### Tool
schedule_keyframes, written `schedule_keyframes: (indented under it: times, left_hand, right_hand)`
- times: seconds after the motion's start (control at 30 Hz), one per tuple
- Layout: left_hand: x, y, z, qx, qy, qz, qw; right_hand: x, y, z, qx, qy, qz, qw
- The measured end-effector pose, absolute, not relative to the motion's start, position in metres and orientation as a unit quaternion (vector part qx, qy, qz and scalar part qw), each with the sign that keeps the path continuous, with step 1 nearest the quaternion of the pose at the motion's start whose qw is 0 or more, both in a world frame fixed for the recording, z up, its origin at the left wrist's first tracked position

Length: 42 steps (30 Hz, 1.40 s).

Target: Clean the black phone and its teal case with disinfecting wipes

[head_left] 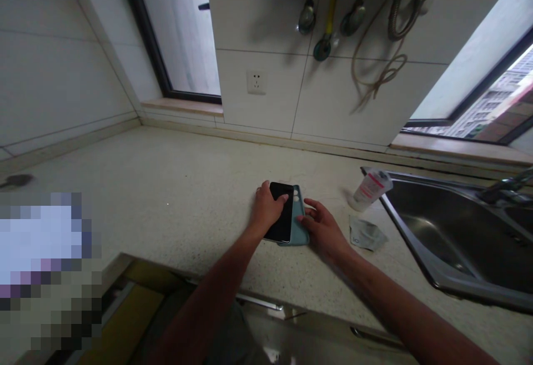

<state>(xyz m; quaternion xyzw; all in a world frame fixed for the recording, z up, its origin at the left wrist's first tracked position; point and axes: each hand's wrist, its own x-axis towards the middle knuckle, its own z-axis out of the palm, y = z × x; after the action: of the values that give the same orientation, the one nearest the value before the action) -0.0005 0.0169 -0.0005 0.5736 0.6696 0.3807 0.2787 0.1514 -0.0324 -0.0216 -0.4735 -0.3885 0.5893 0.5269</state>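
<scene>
A black-screened smartphone (280,222) lies over the left part of a teal phone case (300,232), just above or on the countertop. My left hand (268,207) is closed around the phone's left side, its thumb across the screen. At the case's right edge is my right hand (325,226), thumb and fingers gripping that edge. The case's camera cutouts show near its top, and the phone hides the rest of its inside.
A crumpled banknote (367,234) lies right of my right hand. Behind it a white squeeze tube (370,189) stands tilted by the steel sink (425,276). A wall socket (256,82) and hoses are on the wall. The far left is pixelated.
</scene>
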Motion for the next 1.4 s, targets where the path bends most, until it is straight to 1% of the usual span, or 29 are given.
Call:
schedule_keyframes:
  times: [0.3,0.63,0.87,1.0,1.07,1.17,1.23,1.3,1.4]
  left_hand:
    - [-0.003,0.023,-0.012,0.496,0.613,0.495,0.366]
    - [0.008,0.015,-0.007,0.485,0.624,0.511,0.338]
    - [0.017,0.006,-0.006,0.468,0.587,0.547,0.37]
    - [0.014,0.008,-0.002,0.442,0.561,0.555,0.426]
    - [0.01,0.012,0.002,0.41,0.523,0.571,0.481]
    - [0.003,0.018,0.006,0.335,0.407,0.603,0.599]
    - [0.001,0.021,0.004,0.311,0.367,0.596,0.643]
    - [0.001,0.023,0.001,0.309,0.364,0.573,0.666]
    - [0.001,0.023,-0.002,0.311,0.365,0.571,0.666]
  right_hand:
    - [0.142,-0.04,-0.02,-0.397,-0.349,0.644,0.554]
    - [0.137,-0.041,-0.021,-0.342,-0.34,0.697,0.53]
    - [0.131,-0.049,-0.017,-0.322,-0.352,0.725,0.498]
    - [0.131,-0.048,-0.014,-0.333,-0.343,0.723,0.499]
    - [0.133,-0.046,-0.014,-0.347,-0.338,0.714,0.506]
    - [0.135,-0.044,-0.014,-0.347,-0.331,0.711,0.514]
    - [0.137,-0.044,-0.014,-0.34,-0.333,0.716,0.51]
    - [0.137,-0.045,-0.013,-0.337,-0.336,0.723,0.5]
    - [0.138,-0.046,-0.013,-0.338,-0.335,0.732,0.488]
